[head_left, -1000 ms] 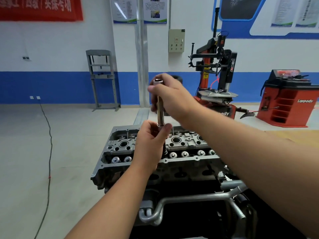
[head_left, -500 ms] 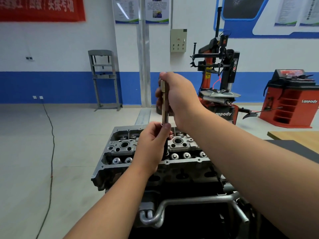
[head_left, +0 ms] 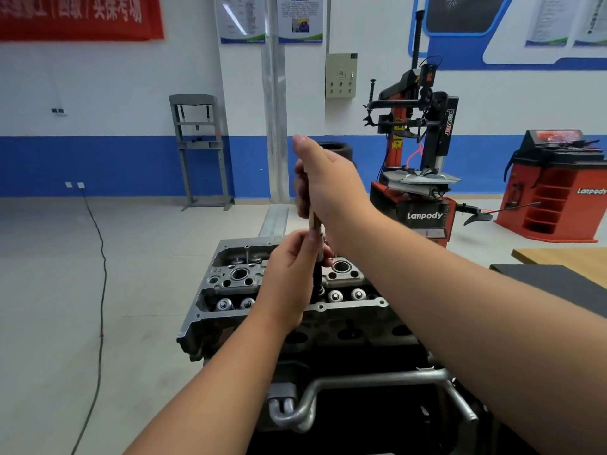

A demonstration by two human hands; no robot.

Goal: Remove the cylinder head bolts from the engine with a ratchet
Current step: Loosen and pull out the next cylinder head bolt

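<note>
Steel, bright and slim, the upright ratchet extension bar [head_left: 314, 221] runs between my two hands above the engine. My right hand [head_left: 325, 188] is closed in a fist around its upper part, thumb raised at the top, so the tool's head is hidden inside my grip and I cannot tell its shape. My left hand [head_left: 289, 277] sits lower, fingers curled, with thumb and fingertips pinching the bar just where the bright metal meets the dark socket section [head_left: 317, 277]. That dark lower end stands nearly vertical and reaches down into the grey cast-aluminium cylinder head [head_left: 230, 284], at about the middle of its top face; the bolt itself is hidden under the tool and my left hand. Along the near edge of the head a row of round, shiny valve caps [head_left: 335, 295] shows on both sides of my left wrist, and two large round bores [head_left: 239, 274] open behind them. Below the head, bent silver metal pipes [head_left: 361, 382] cross the dark front of the engine. Further out, on the pale floor, a thin black cable [head_left: 100, 290] trails at the left, a grey steel press frame [head_left: 200, 149] stands against the blue-and-white wall, and a red-and-black tyre changer [head_left: 417, 165] stands to the right behind my right forearm, with a red wheel balancer [head_left: 555, 192] beyond it.
</note>
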